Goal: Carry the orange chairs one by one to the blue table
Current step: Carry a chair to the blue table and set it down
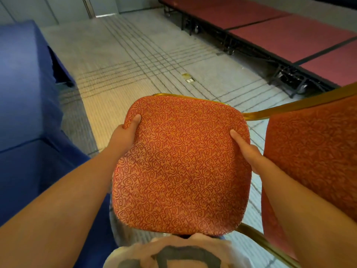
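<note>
Pale gridded carpet (135, 64) lies wide open ahead of both grips, with red stage platforms (289, 35) way off beyond the right one. The blue worktop (23, 93) edge runs close beside the left grip (128, 126). The orange chair (179, 161) is between them. Each grip clamps a side edge of the seat, right grip (246, 149) included, thumbs on top.

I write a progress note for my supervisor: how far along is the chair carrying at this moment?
Done: nothing is seen set down beside the blue table, so no finished delivery shows. In hand: the left hand and right hand grip the seat edges of one orange chair, close to the table. Left: placing it there; how many chairs remain is out of view.
</note>
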`<state>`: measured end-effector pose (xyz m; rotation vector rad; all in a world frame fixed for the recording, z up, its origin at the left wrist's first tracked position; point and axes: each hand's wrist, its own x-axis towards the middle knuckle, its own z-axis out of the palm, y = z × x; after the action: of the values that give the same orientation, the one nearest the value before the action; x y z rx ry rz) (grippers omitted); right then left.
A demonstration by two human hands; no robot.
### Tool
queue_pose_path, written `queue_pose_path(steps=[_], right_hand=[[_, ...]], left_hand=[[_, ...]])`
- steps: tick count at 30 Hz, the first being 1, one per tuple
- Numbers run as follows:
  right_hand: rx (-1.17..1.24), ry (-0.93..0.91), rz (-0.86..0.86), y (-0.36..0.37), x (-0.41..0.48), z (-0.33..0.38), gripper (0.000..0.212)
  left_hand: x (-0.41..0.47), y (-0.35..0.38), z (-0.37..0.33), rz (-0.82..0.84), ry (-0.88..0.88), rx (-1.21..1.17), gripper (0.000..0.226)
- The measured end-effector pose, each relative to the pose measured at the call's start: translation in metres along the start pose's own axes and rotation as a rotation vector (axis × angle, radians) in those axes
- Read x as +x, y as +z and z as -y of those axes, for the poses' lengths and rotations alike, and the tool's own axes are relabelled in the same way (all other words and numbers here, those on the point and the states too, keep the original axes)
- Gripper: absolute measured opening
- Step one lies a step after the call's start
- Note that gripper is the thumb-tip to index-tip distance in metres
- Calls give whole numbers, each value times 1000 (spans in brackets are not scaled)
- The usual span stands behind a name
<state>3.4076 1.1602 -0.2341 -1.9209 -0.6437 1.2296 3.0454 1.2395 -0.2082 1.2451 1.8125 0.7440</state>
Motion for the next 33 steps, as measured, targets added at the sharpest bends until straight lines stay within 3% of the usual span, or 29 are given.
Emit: queue_pose_path(steps=[3,7,11,14,19,30,33], right_hand=[[-32,-25,37,30,51,52,119],[-116,-23,87,71,135,107,132],[-144,-53,171,112,218,176,116],[-182,-48,224,141,289,223,128],[-252,-4,297,192,372,272,122],[-297,36,376,341,491,363,137],[-290,42,379,394,517,398,144]], left_hand=[[58,-11,-23,-56,-20,-16,102],[132,-10,-34,-84,-101,-47,107],[213,-5,-49,-117,-172,-124,117],[269,-6,-68,-183,-210,-151,116],[341,-14,-79,-231,-305,-174,121],[518,-69,-88,-283,-342,-196,120],[581,-96,-93,-280,-321,-189,101]])
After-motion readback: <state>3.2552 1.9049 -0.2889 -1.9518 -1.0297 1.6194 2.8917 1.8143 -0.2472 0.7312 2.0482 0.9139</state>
